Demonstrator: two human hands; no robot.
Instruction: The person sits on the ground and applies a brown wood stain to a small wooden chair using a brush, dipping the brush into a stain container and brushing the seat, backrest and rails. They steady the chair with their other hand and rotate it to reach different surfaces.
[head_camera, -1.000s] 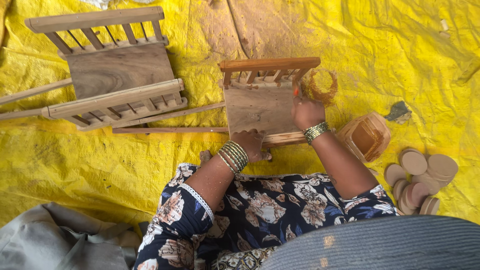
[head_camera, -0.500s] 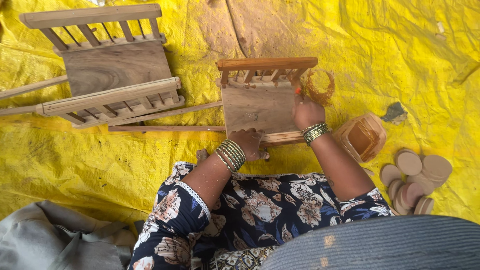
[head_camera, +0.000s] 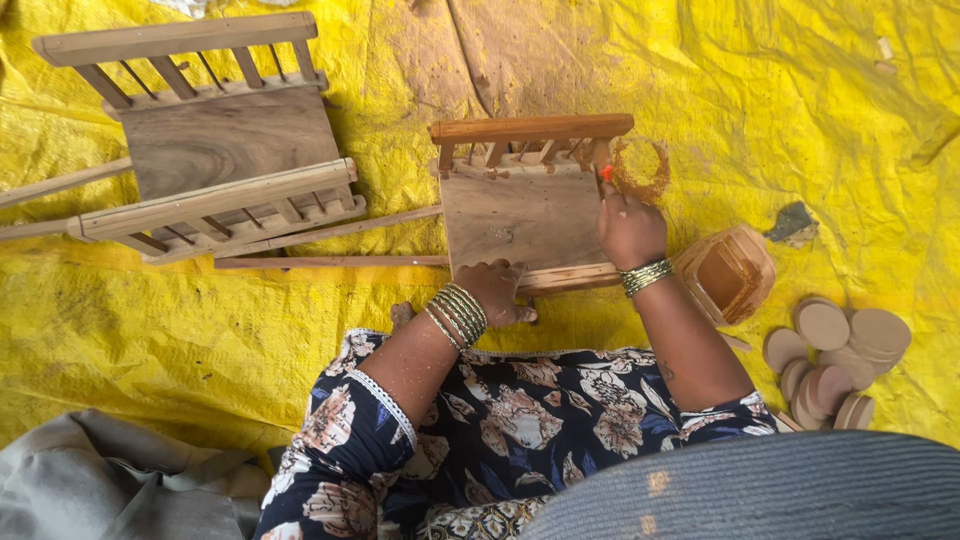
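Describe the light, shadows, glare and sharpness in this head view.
Head view: soft, even daylight, only faint shadows under the small wooden cart and larger cart; the yellow tarp shows mild sheen on its creases, no harsh glare; left hand and right hand are sharp; the grey brim at the bottom edge is blurred.

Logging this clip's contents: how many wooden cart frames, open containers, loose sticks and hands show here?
Cart frames: 2, a big one and a small one
Open containers: 1
Loose sticks: 1
Hands: 2, left and right
Total: 6
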